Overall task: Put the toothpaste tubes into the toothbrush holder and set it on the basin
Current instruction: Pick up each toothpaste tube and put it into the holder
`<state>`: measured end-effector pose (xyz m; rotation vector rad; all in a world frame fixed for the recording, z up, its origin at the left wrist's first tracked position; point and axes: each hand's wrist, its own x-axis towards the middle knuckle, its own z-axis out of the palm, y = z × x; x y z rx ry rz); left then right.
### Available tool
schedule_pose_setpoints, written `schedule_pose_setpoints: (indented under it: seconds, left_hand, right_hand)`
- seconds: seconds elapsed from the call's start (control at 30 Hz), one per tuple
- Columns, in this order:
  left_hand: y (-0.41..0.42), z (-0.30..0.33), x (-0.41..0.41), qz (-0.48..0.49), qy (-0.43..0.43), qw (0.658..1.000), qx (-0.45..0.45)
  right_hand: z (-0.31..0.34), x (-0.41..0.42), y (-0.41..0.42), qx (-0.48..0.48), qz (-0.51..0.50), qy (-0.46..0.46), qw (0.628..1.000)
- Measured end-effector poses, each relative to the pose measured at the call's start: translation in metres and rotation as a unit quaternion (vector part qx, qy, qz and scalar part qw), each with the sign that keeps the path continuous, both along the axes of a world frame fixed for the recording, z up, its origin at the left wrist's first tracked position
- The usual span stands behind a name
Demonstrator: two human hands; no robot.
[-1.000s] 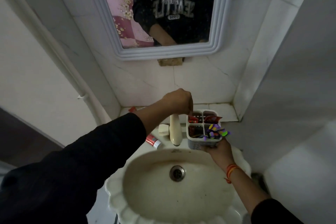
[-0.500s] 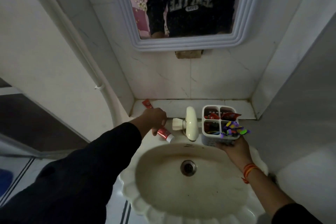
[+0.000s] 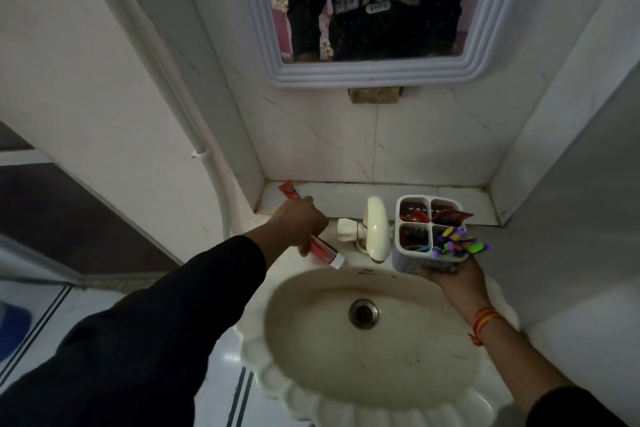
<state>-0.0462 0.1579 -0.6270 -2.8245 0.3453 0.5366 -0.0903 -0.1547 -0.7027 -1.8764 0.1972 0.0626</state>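
Observation:
My left hand (image 3: pixel 300 222) is closed around a red toothpaste tube (image 3: pixel 323 251) with a white cap, at the basin's back left rim. The tube's flat red tail (image 3: pixel 288 190) sticks out behind the hand over the ledge. My right hand (image 3: pixel 450 276) holds a white four-compartment toothbrush holder (image 3: pixel 412 262) from below, right of the tap. Red tubes (image 3: pixel 446 217) stand in its back compartments and purple and green items (image 3: pixel 457 243) fill the front right one. The cream basin (image 3: pixel 277 367) lies below both hands.
A cream tap (image 3: pixel 375 229) with a side knob (image 3: pixel 346 229) stands between my hands. A tiled ledge (image 3: pixel 346 194) runs behind the basin, under a framed mirror (image 3: pixel 377 74). A white pipe (image 3: pixel 166 80) runs down the left wall. A wall closes in on the right.
My left hand left the holder, moved left to the basin's back left rim and closed on the red tube there. The holder stays in my right hand.

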Motion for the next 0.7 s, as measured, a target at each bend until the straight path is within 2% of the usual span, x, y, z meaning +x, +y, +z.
schedule_pose_setpoints:
  seconds: [0.2, 0.43, 0.6, 0.7]
  left_hand:
    - [-0.006, 0.043, 0.003, 0.107, 0.013, 0.988, -0.11]
    - [-0.016, 0.117, -0.011, 0.082, -0.096, 0.983, -0.136]
    - [-0.053, 0.192, -0.025, 0.046, -0.226, 0.95, -0.211]
    - [-0.092, 0.209, -0.026, 0.023, -0.225, 0.936, -0.271]
  right_hand:
    - [0.004, -0.002, 0.002, -0.008, -0.012, 0.007, 1.0]
    - [0.01, -0.004, 0.005, 0.007, -0.025, 0.026, 0.999]
    - [0.01, -0.006, 0.006, 0.01, -0.039, 0.027, 0.999]
    - [0.01, -0.005, 0.003, 0.002, -0.036, 0.04, 0.999]
